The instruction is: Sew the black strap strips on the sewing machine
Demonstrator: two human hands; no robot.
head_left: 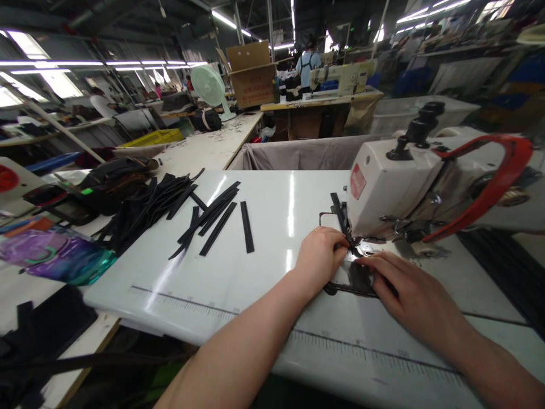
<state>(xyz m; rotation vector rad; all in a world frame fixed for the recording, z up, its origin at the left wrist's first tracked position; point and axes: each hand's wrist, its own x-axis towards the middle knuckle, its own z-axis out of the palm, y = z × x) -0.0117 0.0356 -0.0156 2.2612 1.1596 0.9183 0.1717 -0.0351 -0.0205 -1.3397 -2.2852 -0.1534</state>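
A white sewing machine (392, 182) stands on the pale table (272, 295). Under its needle area lies a black strip (339, 213), running away toward the back. My left hand (321, 255) is closed, its fingers pinching the strip at the left of the presser foot. Just right of the foot, my right hand (409, 284) has its thumb and index finger pressed together at the near end of the black material. A dark plate (360, 277) shows between the hands. Several cut black strips (217, 213) lie on the table at the left.
A big heap of black strips (149, 207) covers the table's left edge. Beyond it are a black bag (119, 176) and a purple-green shiny bag (63, 253). Long black strips (506, 272) lie right of the machine. A green fan (208, 85) and a cardboard box (254, 82) stand behind.
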